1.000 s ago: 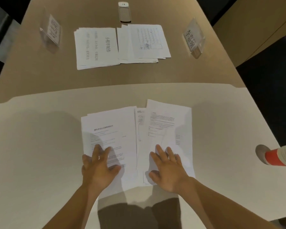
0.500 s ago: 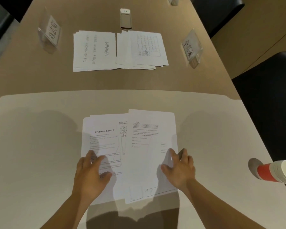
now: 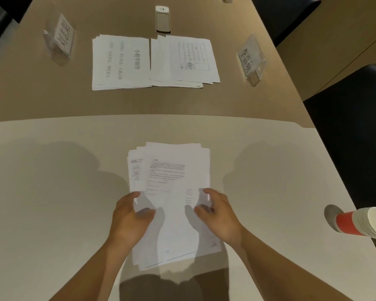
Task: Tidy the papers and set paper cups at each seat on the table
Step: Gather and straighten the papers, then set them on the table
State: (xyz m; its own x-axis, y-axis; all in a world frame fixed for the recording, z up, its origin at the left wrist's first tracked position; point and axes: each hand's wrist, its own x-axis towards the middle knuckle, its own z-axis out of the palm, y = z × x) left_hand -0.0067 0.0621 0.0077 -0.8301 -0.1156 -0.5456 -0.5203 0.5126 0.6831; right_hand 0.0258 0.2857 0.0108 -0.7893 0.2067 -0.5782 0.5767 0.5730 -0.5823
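Left hand (image 3: 129,220) and right hand (image 3: 217,216) cup the side edges of the near paper stack (image 3: 172,192), fingers curled against the sheets, on the near white table (image 3: 52,192). Stack lies uneven, edges fanned. Nested paper cups (image 3: 365,222) lie tipped at the right table edge, well apart.

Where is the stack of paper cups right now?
The stack of paper cups lies at the far right of the head view, near the table's right edge, well clear of the right hand.

overhead light, soft double shadows on the table (image 3: 52,192), slight blur, wide-angle edge bending.
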